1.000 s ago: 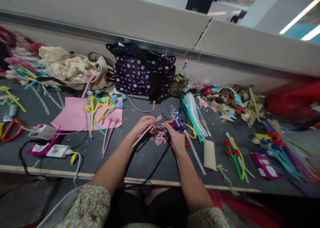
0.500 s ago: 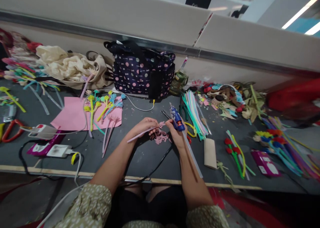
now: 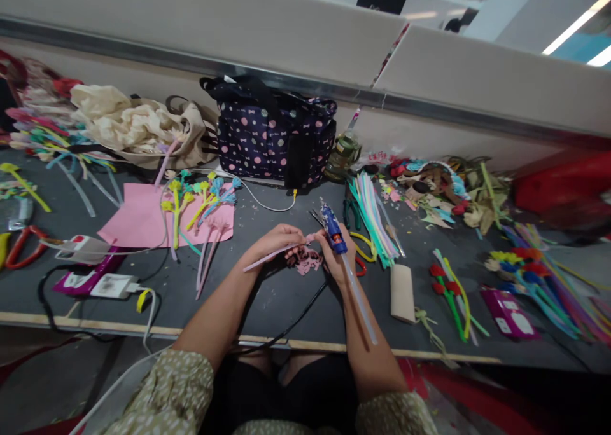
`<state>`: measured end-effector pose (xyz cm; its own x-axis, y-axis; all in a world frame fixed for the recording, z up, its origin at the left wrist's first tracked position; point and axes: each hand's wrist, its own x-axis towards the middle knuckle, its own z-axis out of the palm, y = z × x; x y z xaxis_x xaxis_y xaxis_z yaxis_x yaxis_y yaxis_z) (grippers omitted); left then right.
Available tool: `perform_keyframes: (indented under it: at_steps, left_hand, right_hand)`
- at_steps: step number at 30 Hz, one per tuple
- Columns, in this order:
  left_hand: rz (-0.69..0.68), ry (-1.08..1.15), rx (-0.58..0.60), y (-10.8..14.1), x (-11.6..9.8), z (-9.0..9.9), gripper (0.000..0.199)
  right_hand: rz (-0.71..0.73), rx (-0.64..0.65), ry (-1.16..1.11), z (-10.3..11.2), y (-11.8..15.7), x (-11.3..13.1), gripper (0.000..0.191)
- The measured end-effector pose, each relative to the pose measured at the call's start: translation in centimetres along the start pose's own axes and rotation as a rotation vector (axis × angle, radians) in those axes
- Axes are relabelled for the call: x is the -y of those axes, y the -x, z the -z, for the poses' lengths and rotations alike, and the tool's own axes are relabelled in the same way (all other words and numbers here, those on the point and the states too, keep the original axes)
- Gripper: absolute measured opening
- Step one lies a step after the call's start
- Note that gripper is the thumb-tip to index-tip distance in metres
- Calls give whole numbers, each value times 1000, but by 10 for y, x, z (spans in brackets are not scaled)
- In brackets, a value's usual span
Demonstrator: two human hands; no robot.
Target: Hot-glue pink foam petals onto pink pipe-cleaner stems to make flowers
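Near the middle of the dark table, my left hand (image 3: 281,239) is closed on a thin pink stem (image 3: 267,257) that slants down to the left. My right hand (image 3: 337,254) is closed around a blue glue gun (image 3: 333,226), its nozzle pointing up and away and a long clear glue stick (image 3: 361,301) out of its back end. The fingertips of my right hand are close to the stem's upper end, where a small pink piece (image 3: 310,237) shows. Below and between the hands lies a pile of pink scraps (image 3: 308,261).
A dark patterned bag (image 3: 258,136) and a green bottle (image 3: 344,152) stand at the back. Pink paper (image 3: 138,215) with stems lies left. To the right are pastel stems (image 3: 375,215), a beige block (image 3: 402,293) and red-tipped flowers (image 3: 449,289). A black cable (image 3: 300,317) crosses the front.
The glue gun has tilted and shifted slightly left, its glue stick swinging left too. My right fingertips have come closer to my left hand.
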<state>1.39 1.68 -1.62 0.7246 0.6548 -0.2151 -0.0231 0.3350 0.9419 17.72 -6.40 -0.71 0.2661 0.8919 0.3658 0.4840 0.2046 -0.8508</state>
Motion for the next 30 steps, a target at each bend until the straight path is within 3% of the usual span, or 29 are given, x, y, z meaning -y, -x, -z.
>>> perform_keyframes:
  at_steps: [30]
  left_hand:
    - [31, 20, 26, 4, -4, -3, 28]
  right_hand:
    - [13, -15, 53, -3, 3, 0, 16]
